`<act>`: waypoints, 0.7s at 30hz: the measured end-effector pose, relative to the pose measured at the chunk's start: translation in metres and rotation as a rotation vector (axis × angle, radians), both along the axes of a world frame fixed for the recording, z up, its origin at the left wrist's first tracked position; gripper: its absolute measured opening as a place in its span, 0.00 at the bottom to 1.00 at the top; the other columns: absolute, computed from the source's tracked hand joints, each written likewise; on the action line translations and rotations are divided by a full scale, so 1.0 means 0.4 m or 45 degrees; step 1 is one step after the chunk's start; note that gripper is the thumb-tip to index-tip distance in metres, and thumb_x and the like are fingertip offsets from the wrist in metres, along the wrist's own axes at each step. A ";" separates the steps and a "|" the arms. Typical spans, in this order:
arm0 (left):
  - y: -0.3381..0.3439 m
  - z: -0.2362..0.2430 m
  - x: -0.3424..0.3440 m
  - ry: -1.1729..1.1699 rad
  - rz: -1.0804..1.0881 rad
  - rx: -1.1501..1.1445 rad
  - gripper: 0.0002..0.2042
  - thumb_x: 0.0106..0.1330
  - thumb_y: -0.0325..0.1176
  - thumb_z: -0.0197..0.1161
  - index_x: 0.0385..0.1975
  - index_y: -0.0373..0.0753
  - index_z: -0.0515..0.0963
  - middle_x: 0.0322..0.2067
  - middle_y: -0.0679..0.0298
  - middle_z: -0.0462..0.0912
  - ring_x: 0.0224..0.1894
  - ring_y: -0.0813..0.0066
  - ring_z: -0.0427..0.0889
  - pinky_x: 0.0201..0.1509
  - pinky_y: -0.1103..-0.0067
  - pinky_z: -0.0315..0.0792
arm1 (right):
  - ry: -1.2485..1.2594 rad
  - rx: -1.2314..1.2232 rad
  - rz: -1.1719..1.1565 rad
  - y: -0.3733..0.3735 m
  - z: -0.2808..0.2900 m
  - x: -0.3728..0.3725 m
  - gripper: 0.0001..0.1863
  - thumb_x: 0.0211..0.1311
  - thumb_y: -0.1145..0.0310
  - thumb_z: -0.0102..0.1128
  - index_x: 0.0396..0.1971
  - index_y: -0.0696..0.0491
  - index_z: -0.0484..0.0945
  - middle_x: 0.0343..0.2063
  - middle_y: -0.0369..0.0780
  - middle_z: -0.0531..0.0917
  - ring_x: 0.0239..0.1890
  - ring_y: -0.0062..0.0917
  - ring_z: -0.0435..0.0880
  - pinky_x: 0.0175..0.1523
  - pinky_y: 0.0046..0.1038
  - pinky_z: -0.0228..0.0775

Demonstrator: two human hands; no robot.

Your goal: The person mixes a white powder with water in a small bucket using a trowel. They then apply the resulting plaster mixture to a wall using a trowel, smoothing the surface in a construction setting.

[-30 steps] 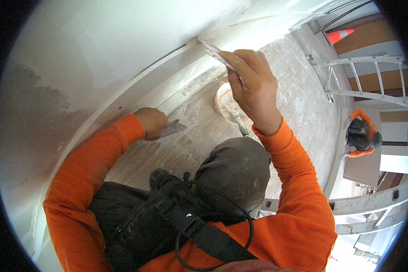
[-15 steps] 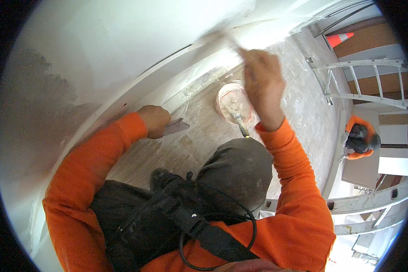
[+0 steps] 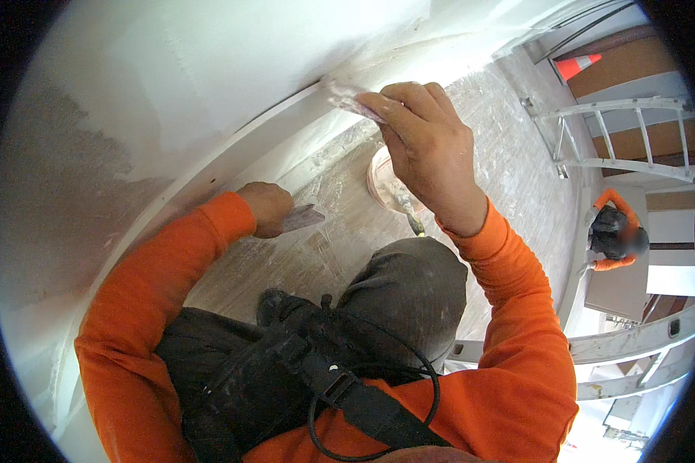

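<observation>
My right hand (image 3: pixel 432 150) grips a flat scraper blade (image 3: pixel 355 104) between thumb and fingers. Whitish compound coats the blade, and its edge is at the slot along the lower wall (image 3: pixel 208 85); whether it touches is hard to tell. Lower and to the left, my left hand (image 3: pixel 266 208) is closed around a second flat scraper (image 3: pixel 305 217), its blade pointing right, close to the ledge-like strip (image 3: pixel 220 174) at the wall's foot. Partly behind my right wrist stands a round bucket (image 3: pixel 376 185) of white compound, with a knife handle (image 3: pixel 415 222) sticking out toward my knee.
Ladders (image 3: pixel 641 143) (image 3: pixel 633 339) stand along the right side. Beyond them a co-worker in orange sleeves (image 3: pixel 618 224) bends over a board (image 3: pixel 618 289). An orange and white cone (image 3: pixel 575 67) is at the far right. Dusty floor (image 3: pixel 510 177) lies between.
My right hand has moved left and slightly down along the wall with its scraper, now covering more of the bucket. My left hand is nearly unchanged.
</observation>
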State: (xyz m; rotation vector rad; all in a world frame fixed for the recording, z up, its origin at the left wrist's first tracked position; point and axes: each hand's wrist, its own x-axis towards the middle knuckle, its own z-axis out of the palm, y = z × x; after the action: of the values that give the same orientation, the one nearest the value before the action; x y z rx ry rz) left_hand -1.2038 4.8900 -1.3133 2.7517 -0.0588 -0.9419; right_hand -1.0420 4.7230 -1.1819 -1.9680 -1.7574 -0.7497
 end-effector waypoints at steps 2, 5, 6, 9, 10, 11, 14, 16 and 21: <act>0.002 0.003 -0.007 0.045 0.005 0.004 0.12 0.53 0.32 0.62 0.33 0.32 0.84 0.35 0.46 0.85 0.40 0.49 0.86 0.47 0.61 0.79 | 0.039 0.030 0.052 -0.004 0.007 0.002 0.16 0.53 0.75 0.58 0.41 0.44 0.83 0.36 0.34 0.81 0.37 0.32 0.79 0.35 0.33 0.76; 0.003 0.007 0.003 -0.019 -0.021 -0.014 0.12 0.53 0.32 0.61 0.32 0.32 0.84 0.34 0.44 0.85 0.40 0.48 0.86 0.46 0.60 0.79 | -0.101 0.022 -0.336 -0.026 0.035 0.143 0.15 0.60 0.72 0.54 0.44 0.42 0.84 0.37 0.37 0.81 0.39 0.35 0.78 0.40 0.35 0.77; 0.001 0.009 0.008 -0.025 -0.022 -0.040 0.12 0.53 0.32 0.61 0.32 0.31 0.84 0.34 0.44 0.85 0.39 0.47 0.86 0.46 0.60 0.79 | -0.176 -0.014 -0.495 -0.032 0.041 0.196 0.14 0.62 0.70 0.53 0.45 0.42 0.84 0.37 0.37 0.82 0.40 0.36 0.79 0.42 0.35 0.77; 0.004 0.016 0.013 -0.029 -0.016 -0.078 0.12 0.53 0.31 0.60 0.31 0.31 0.84 0.33 0.44 0.85 0.39 0.46 0.86 0.46 0.60 0.79 | -0.178 -0.017 -0.528 -0.021 0.021 0.301 0.12 0.63 0.70 0.57 0.44 0.45 0.84 0.37 0.37 0.82 0.39 0.36 0.79 0.44 0.35 0.75; 0.004 0.016 0.012 -0.029 -0.011 -0.069 0.12 0.53 0.31 0.60 0.30 0.30 0.84 0.33 0.43 0.84 0.38 0.46 0.86 0.46 0.60 0.78 | -0.166 -0.006 -0.514 -0.015 0.019 0.306 0.11 0.64 0.69 0.59 0.43 0.46 0.84 0.37 0.37 0.83 0.38 0.36 0.79 0.44 0.35 0.74; 0.003 0.016 0.012 -0.030 -0.009 -0.062 0.12 0.52 0.31 0.59 0.30 0.30 0.84 0.32 0.43 0.84 0.38 0.46 0.86 0.46 0.60 0.78 | -0.275 -0.101 -0.562 -0.018 0.011 0.299 0.11 0.63 0.70 0.59 0.43 0.46 0.84 0.37 0.36 0.83 0.39 0.34 0.80 0.42 0.33 0.75; 0.004 0.024 0.007 -0.027 0.003 -0.063 0.12 0.52 0.30 0.59 0.31 0.30 0.84 0.33 0.43 0.85 0.38 0.46 0.86 0.46 0.60 0.78 | -0.239 -0.127 -0.443 0.002 -0.007 0.174 0.11 0.61 0.71 0.60 0.42 0.45 0.84 0.36 0.35 0.82 0.37 0.32 0.80 0.38 0.31 0.76; 0.002 0.015 0.007 0.006 0.030 -0.047 0.12 0.52 0.30 0.59 0.31 0.30 0.84 0.33 0.44 0.85 0.38 0.47 0.86 0.46 0.60 0.79 | -0.116 -0.051 -0.230 -0.002 -0.007 0.094 0.13 0.58 0.74 0.62 0.42 0.44 0.84 0.35 0.33 0.82 0.35 0.30 0.80 0.35 0.29 0.76; 0.005 0.000 0.016 0.084 -0.012 -0.018 0.12 0.51 0.31 0.60 0.32 0.31 0.84 0.33 0.44 0.85 0.38 0.47 0.86 0.46 0.60 0.79 | 0.015 0.245 -0.064 -0.029 -0.010 0.108 0.13 0.58 0.75 0.60 0.42 0.45 0.84 0.36 0.36 0.83 0.38 0.31 0.80 0.40 0.32 0.76</act>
State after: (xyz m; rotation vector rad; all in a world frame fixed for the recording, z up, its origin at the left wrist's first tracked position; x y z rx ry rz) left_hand -1.1974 4.8920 -1.3131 2.7076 -0.0673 -1.0300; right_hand -0.9989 4.7114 -1.1861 -1.8895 -1.5712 -0.8871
